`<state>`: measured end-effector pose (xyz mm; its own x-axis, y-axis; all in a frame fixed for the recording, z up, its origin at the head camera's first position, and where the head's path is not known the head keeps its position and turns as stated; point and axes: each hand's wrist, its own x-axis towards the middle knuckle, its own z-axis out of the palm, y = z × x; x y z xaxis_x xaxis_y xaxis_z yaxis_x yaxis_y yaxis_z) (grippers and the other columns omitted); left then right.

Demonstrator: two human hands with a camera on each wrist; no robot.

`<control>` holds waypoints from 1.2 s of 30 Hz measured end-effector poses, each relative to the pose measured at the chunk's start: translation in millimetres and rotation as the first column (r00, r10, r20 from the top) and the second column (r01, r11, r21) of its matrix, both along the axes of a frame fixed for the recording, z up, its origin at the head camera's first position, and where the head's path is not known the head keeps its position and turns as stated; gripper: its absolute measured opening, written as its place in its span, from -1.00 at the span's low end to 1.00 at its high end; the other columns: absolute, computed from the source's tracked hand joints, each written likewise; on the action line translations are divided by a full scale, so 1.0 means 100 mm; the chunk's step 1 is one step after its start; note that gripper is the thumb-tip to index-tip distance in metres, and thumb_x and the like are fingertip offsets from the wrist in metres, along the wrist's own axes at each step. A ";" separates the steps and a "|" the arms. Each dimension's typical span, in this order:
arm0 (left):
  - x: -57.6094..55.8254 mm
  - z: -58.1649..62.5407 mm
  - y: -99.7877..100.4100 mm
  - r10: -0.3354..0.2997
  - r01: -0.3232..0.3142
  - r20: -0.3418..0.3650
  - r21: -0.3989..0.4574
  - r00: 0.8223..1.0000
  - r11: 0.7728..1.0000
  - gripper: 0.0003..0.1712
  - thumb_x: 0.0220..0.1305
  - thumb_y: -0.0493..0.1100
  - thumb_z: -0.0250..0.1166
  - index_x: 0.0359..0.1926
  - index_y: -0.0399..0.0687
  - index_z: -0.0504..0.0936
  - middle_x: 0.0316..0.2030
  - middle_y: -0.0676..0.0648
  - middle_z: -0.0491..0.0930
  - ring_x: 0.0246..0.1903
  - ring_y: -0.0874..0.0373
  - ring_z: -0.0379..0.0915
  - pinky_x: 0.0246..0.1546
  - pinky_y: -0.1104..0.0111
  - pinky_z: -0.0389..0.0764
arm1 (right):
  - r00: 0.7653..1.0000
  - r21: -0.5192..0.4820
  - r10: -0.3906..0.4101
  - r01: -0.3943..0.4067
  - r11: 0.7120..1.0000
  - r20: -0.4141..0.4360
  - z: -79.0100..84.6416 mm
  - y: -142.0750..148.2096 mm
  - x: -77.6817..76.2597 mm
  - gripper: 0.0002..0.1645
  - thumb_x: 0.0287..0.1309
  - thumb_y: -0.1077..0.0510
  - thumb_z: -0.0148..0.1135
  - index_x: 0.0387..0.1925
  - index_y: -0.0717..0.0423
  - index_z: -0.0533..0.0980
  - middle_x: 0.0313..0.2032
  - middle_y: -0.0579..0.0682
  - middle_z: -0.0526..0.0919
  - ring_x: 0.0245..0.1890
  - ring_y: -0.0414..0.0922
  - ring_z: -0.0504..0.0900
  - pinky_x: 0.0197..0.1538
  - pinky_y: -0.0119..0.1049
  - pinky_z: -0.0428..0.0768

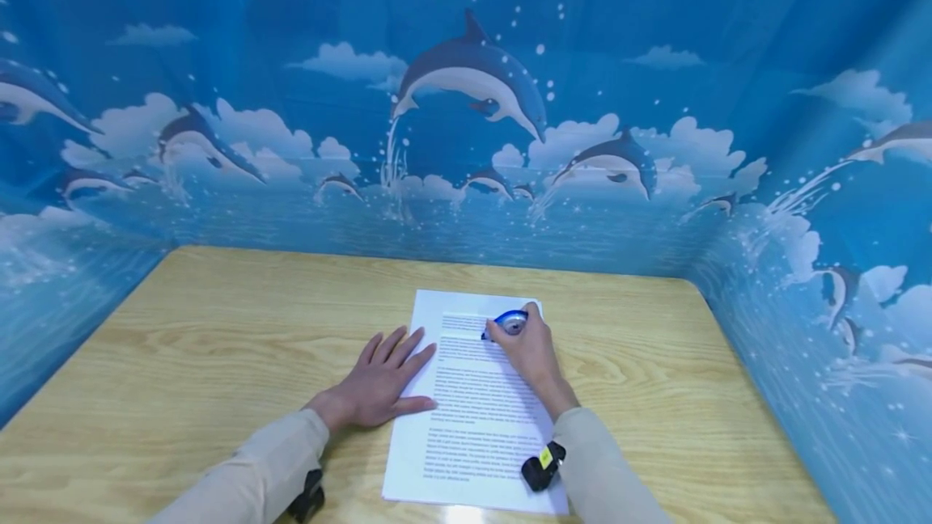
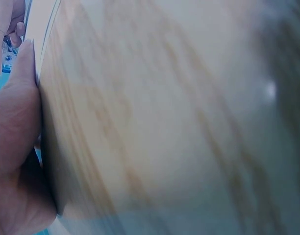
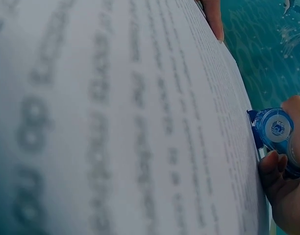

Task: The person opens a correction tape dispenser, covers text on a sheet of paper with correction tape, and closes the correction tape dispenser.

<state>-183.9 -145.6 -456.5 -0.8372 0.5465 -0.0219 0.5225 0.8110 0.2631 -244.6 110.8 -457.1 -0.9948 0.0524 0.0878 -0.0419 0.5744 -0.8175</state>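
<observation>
A printed sheet of paper (image 1: 480, 427) lies on the wooden table, covered in lines of text. My right hand (image 1: 530, 350) grips a blue correction tape dispenser (image 1: 512, 322) over the upper part of the text. In the right wrist view the correction tape (image 3: 276, 128) sits between thumb and fingers, its tip at the paper's surface. My left hand (image 1: 384, 378) lies flat with spread fingers at the sheet's left edge, fingertips and thumb touching the paper. The left wrist view shows only part of that hand (image 2: 15, 122) beside the blurred tabletop.
The light wooden table (image 1: 240, 330) extends to both sides of the sheet. Blue curtains (image 1: 466, 144) printed with dolphins and clouds hang behind the table and along its sides. A black wrist camera (image 1: 542, 467) with a yellow label sits at the right cuff.
</observation>
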 end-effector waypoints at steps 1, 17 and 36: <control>0.00 0.01 0.00 0.001 -0.001 0.005 -0.004 1.000 1.000 -0.07 0.28 0.42 -0.03 0.48 0.02 0.07 0.48 -0.17 -0.13 0.42 -0.20 -0.31 0.31 -0.16 -0.26 | 1.000 0.000 0.000 0.000 1.000 0.009 0.00 0.01 0.00 -0.34 0.06 -0.11 0.38 -0.04 0.25 0.31 -0.18 0.21 0.58 -0.11 0.03 0.60 -0.05 -0.12 0.58; 0.01 0.03 0.01 0.000 0.000 -0.002 -0.039 1.000 0.999 -0.06 0.27 0.44 -0.05 0.48 0.02 0.06 0.48 -0.16 -0.13 0.42 -0.20 -0.32 0.33 -0.14 -0.26 | 0.999 0.014 -0.010 0.009 1.000 0.045 0.03 0.10 0.03 -0.26 0.10 -0.14 0.35 0.09 0.26 0.28 -0.04 0.23 0.54 0.02 0.06 0.55 0.06 -0.07 0.53; 0.00 0.02 0.01 0.003 -0.004 -0.017 -0.033 1.000 0.999 -0.06 0.27 0.46 -0.07 0.48 0.02 0.07 0.47 -0.16 -0.11 0.42 -0.20 -0.30 0.32 -0.15 -0.25 | 0.998 0.005 -0.034 0.034 0.999 0.045 0.01 0.26 0.04 -0.36 0.09 -0.12 0.36 -0.03 0.22 0.31 -0.08 0.21 0.57 0.00 0.07 0.57 0.06 -0.08 0.53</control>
